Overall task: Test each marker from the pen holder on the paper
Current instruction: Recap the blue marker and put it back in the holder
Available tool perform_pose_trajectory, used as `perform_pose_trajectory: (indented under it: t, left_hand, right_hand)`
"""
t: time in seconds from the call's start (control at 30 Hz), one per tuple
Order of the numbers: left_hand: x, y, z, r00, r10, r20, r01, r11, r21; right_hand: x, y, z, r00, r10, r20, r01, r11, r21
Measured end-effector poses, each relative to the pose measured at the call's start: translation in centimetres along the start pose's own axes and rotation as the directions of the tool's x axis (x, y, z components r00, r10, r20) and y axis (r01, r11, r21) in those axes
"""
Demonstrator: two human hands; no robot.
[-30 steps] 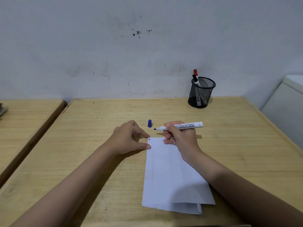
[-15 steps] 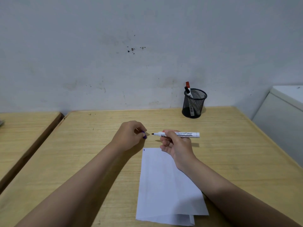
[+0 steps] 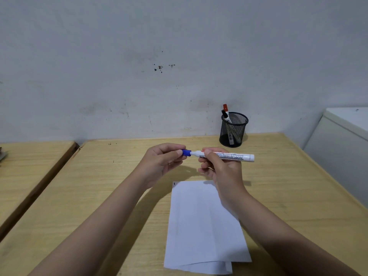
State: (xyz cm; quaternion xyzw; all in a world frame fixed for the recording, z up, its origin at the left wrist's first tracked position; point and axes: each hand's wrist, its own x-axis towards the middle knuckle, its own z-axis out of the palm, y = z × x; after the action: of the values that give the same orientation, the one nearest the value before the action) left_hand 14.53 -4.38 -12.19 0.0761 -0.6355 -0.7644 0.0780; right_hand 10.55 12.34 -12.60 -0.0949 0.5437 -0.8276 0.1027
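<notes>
My right hand [image 3: 221,168] grips a white marker [image 3: 235,156] by its barrel and holds it level above the table. The marker's tip end points left. My left hand [image 3: 163,158] pinches the blue cap [image 3: 186,152], which sits on that tip end. Below both hands lies a white folded paper [image 3: 201,226] with a short dark stroke [image 3: 174,183] at its top left corner. A black mesh pen holder [image 3: 233,129] stands at the back of the table by the wall, with a red-capped marker [image 3: 225,107] and a black-capped marker [image 3: 225,114] sticking out of it.
The wooden table [image 3: 99,196] runs from the wall to the near edge. A second wooden table [image 3: 29,166] sits to the left across a narrow gap. A white cabinet [image 3: 342,148] stands at the right.
My left hand picked the blue cap up from the table and brought it onto the marker's tip. Both hands rose off the paper. The camera tilted upward.
</notes>
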Motion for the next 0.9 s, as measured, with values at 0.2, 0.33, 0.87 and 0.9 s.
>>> perform_pose_trajectory:
  t: [0.2, 0.33, 0.87, 0.9]
  left_hand:
    - [-0.5, 0.6, 1.5, 0.996, 0.087, 0.017, -0.088, 0.996, 0.017]
    - [-0.8, 1.1, 2.1, 0.984, 0.177, -0.010, -0.176, 0.984, 0.013]
    - [2.6, 4.7, 7.3, 0.903, 0.425, -0.067, -0.361, 0.834, 0.418]
    - [3.2, 4.8, 7.8, 0.903, 0.425, -0.070, -0.363, 0.839, 0.405]
  right_hand:
    - [0.0, -0.6, -0.3, 0.995, -0.065, 0.070, 0.068, 0.997, -0.047]
    - [0.3, -1.4, -0.3, 0.982, -0.152, 0.112, 0.156, 0.987, -0.031]
    - [5.0, -6.6, -3.0, 0.758, -0.447, 0.475, 0.585, 0.144, -0.798]
    - [5.5, -7.0, -3.4, 0.741, -0.471, 0.478, 0.591, 0.120, -0.798]
